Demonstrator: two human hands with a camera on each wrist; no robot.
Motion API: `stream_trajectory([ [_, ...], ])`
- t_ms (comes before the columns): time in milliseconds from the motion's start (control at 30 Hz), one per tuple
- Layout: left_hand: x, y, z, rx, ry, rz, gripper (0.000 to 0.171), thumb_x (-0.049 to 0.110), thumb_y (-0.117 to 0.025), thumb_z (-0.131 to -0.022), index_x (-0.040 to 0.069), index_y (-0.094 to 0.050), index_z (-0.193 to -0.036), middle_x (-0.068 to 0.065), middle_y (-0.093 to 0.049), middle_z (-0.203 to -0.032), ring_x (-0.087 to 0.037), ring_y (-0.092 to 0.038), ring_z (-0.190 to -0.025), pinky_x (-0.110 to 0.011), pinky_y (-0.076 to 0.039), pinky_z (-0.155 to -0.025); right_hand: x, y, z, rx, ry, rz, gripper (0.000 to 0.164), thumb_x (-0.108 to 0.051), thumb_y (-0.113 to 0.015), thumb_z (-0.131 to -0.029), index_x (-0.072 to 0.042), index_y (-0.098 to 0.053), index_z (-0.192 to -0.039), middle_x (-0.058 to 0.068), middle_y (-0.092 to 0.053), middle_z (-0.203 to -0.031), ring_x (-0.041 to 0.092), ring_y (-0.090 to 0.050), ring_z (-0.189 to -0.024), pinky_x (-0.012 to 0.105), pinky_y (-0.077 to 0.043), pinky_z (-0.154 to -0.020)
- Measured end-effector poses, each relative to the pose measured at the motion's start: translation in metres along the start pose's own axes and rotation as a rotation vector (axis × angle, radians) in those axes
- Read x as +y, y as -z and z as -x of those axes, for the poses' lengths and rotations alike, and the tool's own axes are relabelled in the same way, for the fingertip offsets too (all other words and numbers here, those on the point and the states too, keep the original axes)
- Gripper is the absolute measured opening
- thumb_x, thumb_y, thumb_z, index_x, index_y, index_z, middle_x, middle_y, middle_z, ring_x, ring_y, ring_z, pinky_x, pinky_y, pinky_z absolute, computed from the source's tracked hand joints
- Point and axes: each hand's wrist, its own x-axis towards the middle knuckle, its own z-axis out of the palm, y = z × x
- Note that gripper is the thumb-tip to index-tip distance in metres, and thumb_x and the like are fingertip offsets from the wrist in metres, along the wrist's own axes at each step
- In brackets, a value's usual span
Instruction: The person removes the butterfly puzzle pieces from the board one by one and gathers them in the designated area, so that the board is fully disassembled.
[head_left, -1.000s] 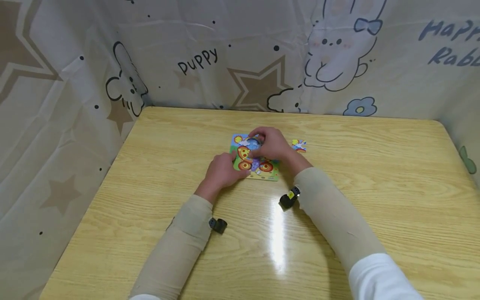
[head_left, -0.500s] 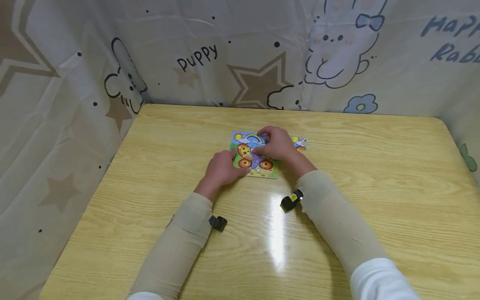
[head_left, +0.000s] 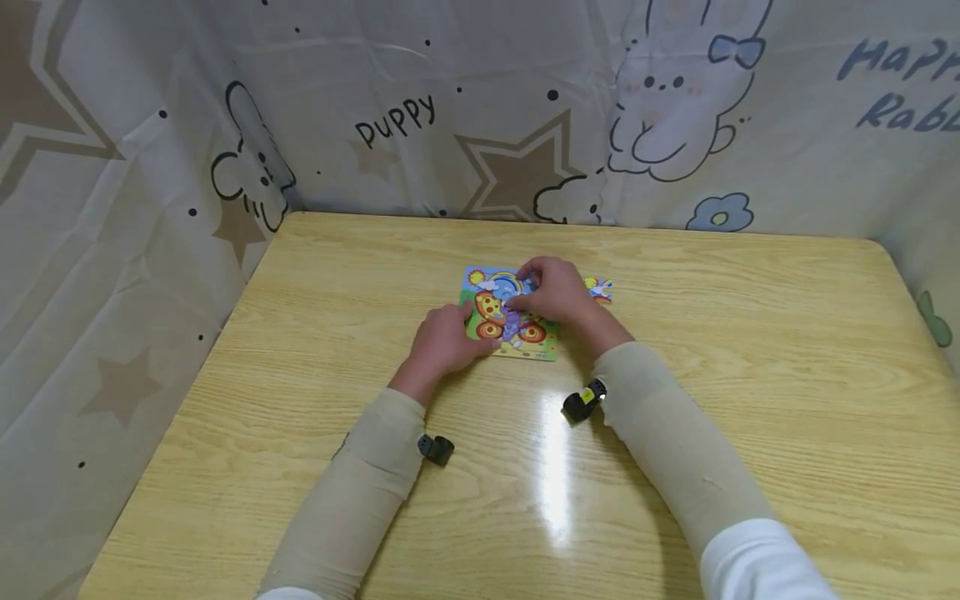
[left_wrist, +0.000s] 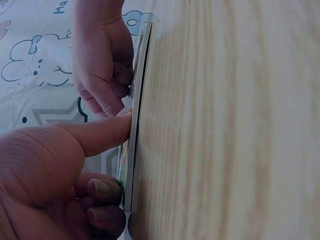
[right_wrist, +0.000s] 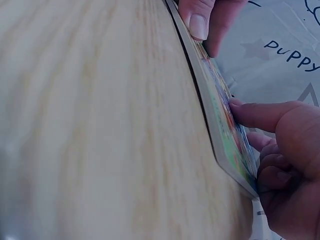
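Note:
In the head view a small jigsaw puzzle [head_left: 546, 353] lies flat on the table, printed with a red and yellow butterfly, a sun and a rainbow. My left hand [head_left: 444, 340] holds its lower left corner, thumb on the front border and fingers at the left edge. Over the upper right part, my right hand [head_left: 558, 292] pinches a puzzle piece [head_left: 528, 286] between thumb and fingers, down at the picture; the hand hides most of that piece. The right wrist view shows the right thumb [right_wrist: 237, 107] touching the printed surface.
A loose puzzle piece [head_left: 597, 288] lies just right of the puzzle, partly behind my right hand. The wooden table [head_left: 300, 333] ends at a printed cloth [head_left: 390, 183] hanging behind and at the sides. A small black camera sits at each wrist.
My right hand has shifted slightly right over the puzzle, baring more of the rainbow, then stayed nearly still over the last half second. The left hand has kept its place.

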Motion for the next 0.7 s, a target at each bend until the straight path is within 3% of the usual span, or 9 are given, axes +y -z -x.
stream_trajectory([
  [700, 0.0023, 0.0021, 0.0019, -0.009, -0.006, -0.011, 0.083, 0.045, -0.079, -0.085, 0.0, -0.047, -0.148, -0.022, -0.058, -0.134, -0.035, -0.056, -0.117, -0.045, -0.045, -0.095, 0.0042, 0.0044, 0.0069, 0.047, 0.087, -0.066, 0.041, -0.032, -0.089, -0.077, -0.01, -0.07, -0.107, 0.007, -0.049, -0.078, 0.022, -0.044, -0.071, 0.035, -0.035, -0.064],
])
